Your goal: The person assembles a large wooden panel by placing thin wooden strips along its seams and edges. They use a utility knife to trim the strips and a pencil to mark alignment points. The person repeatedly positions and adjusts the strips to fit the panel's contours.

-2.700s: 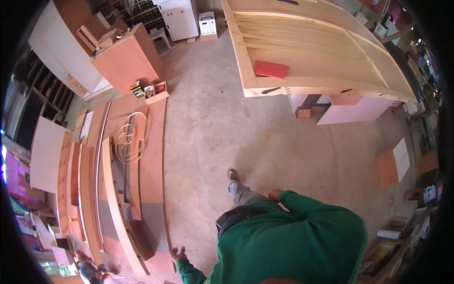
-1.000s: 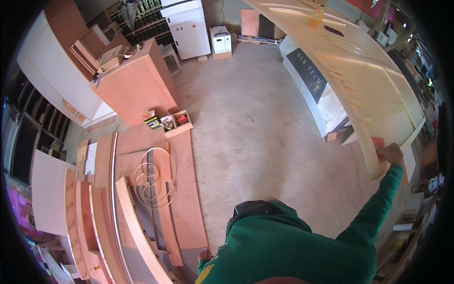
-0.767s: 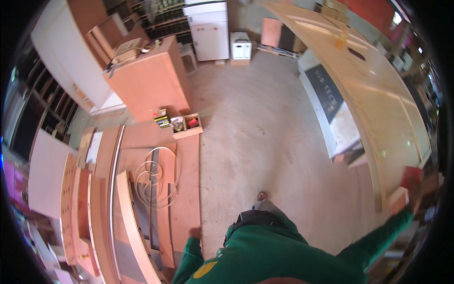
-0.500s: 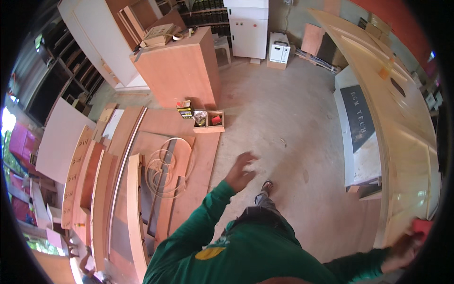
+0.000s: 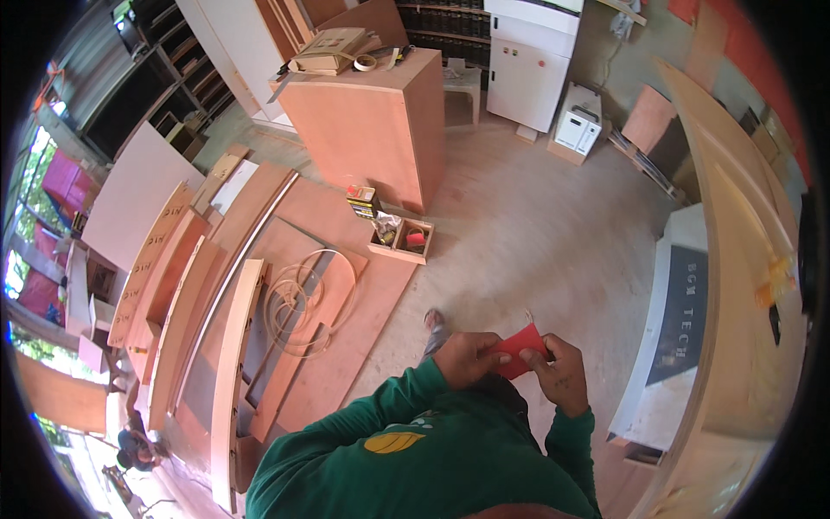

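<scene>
Red flat sheet (image 5: 521, 349), small, thin, pinched between left hand (image 5: 468, 358) and right hand (image 5: 560, 375), both closed on it

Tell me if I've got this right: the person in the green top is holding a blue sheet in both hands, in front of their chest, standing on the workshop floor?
Not quite. The head view shows the sheet is red, not blue. The rest holds: the left hand and the right hand both grip it with their fingers in front of the chest, above the green top, over the workshop floor.
</scene>
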`<state>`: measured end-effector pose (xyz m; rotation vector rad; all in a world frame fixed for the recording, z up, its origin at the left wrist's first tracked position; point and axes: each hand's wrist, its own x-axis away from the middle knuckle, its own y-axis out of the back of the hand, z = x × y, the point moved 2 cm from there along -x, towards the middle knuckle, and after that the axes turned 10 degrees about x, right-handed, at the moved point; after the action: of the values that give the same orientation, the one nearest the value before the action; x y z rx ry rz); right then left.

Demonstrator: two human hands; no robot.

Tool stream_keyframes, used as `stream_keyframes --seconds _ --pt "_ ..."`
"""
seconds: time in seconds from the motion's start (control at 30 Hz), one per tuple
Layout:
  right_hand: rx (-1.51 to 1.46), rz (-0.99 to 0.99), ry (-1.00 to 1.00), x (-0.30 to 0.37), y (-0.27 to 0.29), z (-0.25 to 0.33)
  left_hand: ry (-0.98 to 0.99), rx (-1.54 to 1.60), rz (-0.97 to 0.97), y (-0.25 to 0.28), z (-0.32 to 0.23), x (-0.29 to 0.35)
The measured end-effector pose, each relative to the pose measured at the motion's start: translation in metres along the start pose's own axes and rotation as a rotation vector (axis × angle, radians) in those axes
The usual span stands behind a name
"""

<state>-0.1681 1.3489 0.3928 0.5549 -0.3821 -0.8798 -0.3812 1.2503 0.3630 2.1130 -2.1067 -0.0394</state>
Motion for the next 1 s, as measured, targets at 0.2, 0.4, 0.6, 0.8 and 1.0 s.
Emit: stream_keyframes --seconds 0.2,0.4,0.6,0.8,1.0 --pt "-0.057 -0.042 -0.001 -0.150 0.025 -0.007 0.031 0.147 -0.157 0.052 0.013 -0.138" --pt "-0.034 -0.128 0.094 -0.292 0.065 -0.006 -0.171 0.097 0.096 0.145 -0.017 -0.292" --pt "0.122 -0.332 -0.100 -0.385 0.087 -0.075 -0.767 -0.540 -0.078 0.262 -0.003 -0.470" --pt "0.386 -0.078 -0.174 -0.417 0.058 -0.279 -0.024 -1.530 -0.775 0.647 0.193 -0.659" --pt "0.468 0.088 -0.884 -0.376 0.045 -0.454 0.218 -1.486 -0.576 0.752 0.184 -0.801"
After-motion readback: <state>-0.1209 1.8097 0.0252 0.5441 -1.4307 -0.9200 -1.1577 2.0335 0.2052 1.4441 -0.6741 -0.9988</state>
